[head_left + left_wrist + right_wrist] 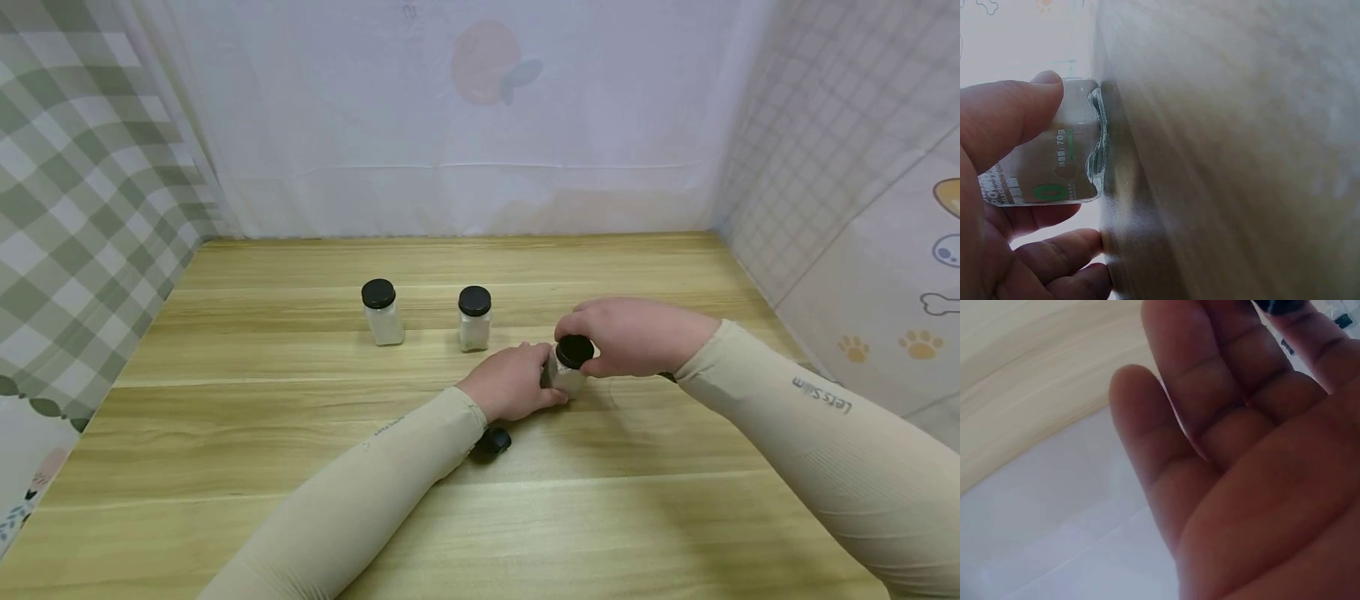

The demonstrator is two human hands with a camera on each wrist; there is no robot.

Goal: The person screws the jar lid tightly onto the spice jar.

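Right of the table's middle, my left hand (pixel 513 383) grips the square glass body of a spice jar (pixel 567 383), thumb on one side and fingers on the other. The left wrist view shows the jar's clear glass (pixel 1075 140) with white and green print, its base right at the wooden surface. From the right, my right hand (pixel 637 336) pinches the jar's round black lid (pixel 575 350) between thumb and fingers. Just an edge of something black (pixel 1279 305) shows past the fingers in the right wrist view.
Two similar jars with black lids stand upright farther back: one jar (pixel 474 321) behind my left hand, another jar (pixel 382 315) farther left. The wooden table (pixel 247 333) ends at a white curtain (pixel 337 125) at the back, with patterned cloth on both sides.
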